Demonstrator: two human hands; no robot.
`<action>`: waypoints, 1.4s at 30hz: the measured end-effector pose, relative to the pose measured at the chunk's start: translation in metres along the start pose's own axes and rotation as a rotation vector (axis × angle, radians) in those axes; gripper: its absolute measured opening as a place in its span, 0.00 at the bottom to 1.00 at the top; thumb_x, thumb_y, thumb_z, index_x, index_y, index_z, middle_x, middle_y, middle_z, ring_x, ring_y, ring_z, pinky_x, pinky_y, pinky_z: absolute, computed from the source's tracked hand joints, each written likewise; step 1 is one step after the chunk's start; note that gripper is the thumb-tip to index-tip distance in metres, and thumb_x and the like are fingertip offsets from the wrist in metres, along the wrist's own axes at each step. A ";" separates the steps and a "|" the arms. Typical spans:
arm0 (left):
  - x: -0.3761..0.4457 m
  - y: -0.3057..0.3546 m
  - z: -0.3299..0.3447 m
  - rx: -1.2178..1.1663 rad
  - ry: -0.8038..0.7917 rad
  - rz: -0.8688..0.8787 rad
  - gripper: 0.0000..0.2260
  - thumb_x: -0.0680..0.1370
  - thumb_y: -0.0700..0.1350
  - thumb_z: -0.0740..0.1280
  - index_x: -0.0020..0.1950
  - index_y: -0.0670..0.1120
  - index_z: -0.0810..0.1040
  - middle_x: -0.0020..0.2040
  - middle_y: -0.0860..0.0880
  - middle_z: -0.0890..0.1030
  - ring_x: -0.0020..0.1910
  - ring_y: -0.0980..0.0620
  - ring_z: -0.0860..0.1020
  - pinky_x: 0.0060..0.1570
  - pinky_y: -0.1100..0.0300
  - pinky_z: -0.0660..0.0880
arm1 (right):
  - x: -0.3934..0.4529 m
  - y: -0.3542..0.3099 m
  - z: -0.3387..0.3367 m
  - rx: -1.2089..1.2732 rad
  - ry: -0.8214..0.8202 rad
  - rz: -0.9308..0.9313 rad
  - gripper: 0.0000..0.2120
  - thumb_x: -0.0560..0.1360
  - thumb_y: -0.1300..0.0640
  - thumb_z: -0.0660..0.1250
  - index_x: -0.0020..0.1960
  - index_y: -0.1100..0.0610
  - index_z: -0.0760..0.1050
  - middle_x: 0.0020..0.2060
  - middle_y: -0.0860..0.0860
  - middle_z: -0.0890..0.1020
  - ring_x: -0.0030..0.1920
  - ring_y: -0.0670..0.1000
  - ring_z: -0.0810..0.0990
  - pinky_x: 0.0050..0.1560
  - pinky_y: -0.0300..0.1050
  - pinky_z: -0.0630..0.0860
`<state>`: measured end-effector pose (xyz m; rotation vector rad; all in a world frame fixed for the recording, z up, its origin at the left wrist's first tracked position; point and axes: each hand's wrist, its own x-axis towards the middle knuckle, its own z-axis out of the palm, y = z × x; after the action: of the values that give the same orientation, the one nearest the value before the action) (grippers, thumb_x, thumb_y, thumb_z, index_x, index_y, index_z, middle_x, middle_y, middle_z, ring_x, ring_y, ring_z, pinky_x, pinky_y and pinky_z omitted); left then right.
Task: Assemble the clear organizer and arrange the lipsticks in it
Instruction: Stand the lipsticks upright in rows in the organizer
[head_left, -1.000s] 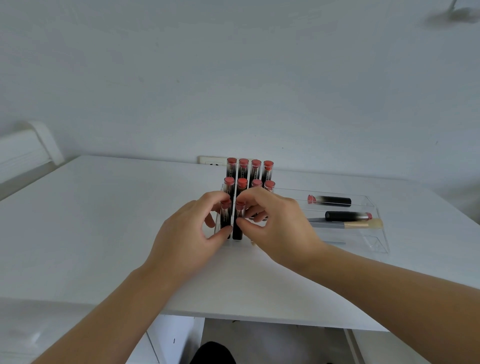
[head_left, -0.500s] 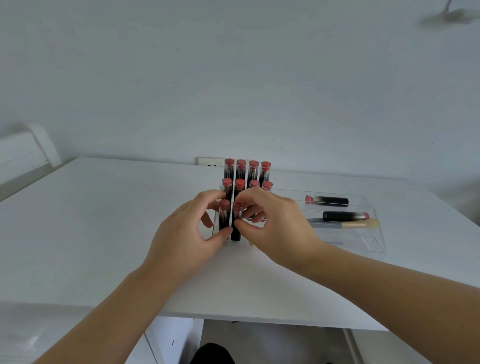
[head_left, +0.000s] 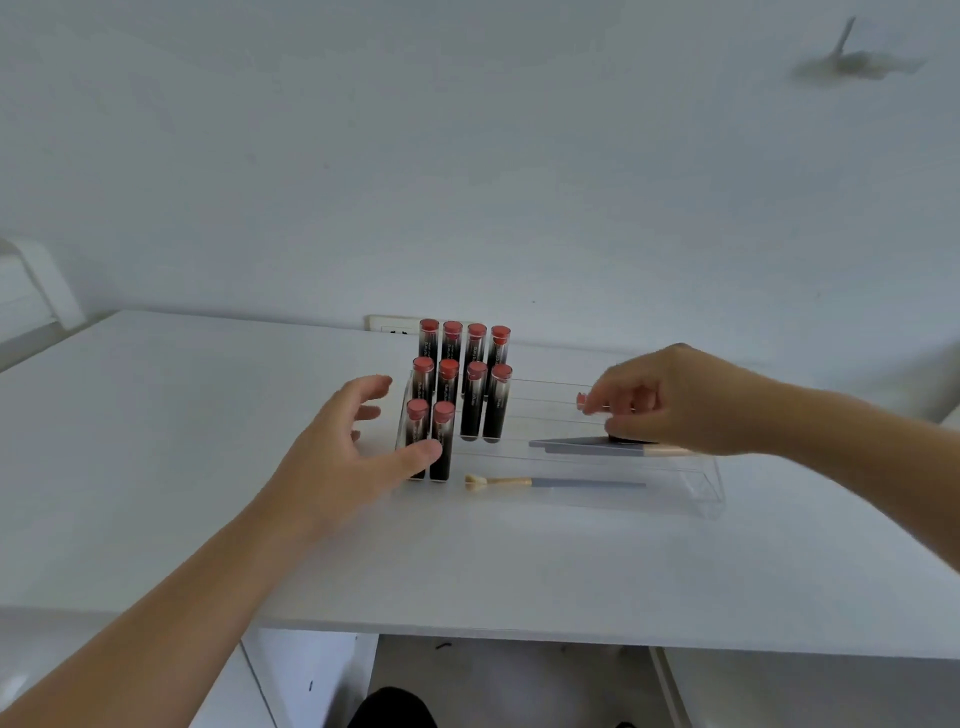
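Observation:
A clear tiered organizer (head_left: 701, 486) lies on the white table (head_left: 156, 441). At its left end several black lipsticks with pink tops (head_left: 475, 364) stand in three stepped rows, two of them in the front row (head_left: 442, 441). My left hand (head_left: 343, 457) is spread beside the front row, its thumb touching the front lipsticks. My right hand (head_left: 675, 400) reaches over the right part of the organizer, with fingers curled round a lying lipstick (head_left: 582, 399) whose pink end sticks out. Another dark lipstick (head_left: 626, 439) lies partly hidden under that hand.
Two makeup brushes lie in the organizer: one with a grey handle (head_left: 571, 444) on a tier, one with a pale tip (head_left: 498, 482) in the front channel. A wall socket (head_left: 389, 326) sits behind the lipsticks. The table's front edge is close to me.
Both hands have left the front-row lipsticks. My right hand moved right onto the lying lipstick; my left hand opened and drew slightly left.

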<state>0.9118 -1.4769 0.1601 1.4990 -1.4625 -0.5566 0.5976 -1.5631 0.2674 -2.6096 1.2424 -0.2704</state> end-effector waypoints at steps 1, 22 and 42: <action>0.001 0.000 -0.001 -0.009 -0.050 -0.021 0.51 0.57 0.74 0.72 0.77 0.59 0.65 0.73 0.63 0.70 0.69 0.63 0.70 0.67 0.58 0.69 | 0.000 0.005 -0.004 -0.081 -0.072 0.018 0.09 0.76 0.50 0.71 0.49 0.34 0.80 0.39 0.40 0.81 0.40 0.40 0.78 0.43 0.36 0.76; 0.007 -0.009 -0.001 0.109 -0.242 0.004 0.50 0.57 0.72 0.77 0.77 0.67 0.64 0.69 0.73 0.72 0.71 0.68 0.68 0.65 0.62 0.65 | 0.005 0.019 -0.009 -0.641 -0.209 -0.169 0.06 0.81 0.46 0.61 0.57 0.39 0.74 0.43 0.39 0.72 0.42 0.41 0.72 0.40 0.40 0.67; 0.005 -0.008 -0.001 0.109 -0.229 0.015 0.46 0.54 0.77 0.75 0.71 0.76 0.65 0.63 0.81 0.71 0.64 0.77 0.66 0.61 0.65 0.66 | -0.034 0.024 -0.032 0.052 0.177 0.055 0.04 0.70 0.45 0.75 0.40 0.42 0.81 0.35 0.40 0.83 0.36 0.45 0.80 0.38 0.43 0.76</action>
<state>0.9177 -1.4823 0.1549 1.5472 -1.7026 -0.6660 0.5505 -1.5552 0.2885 -2.5486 1.3408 -0.5267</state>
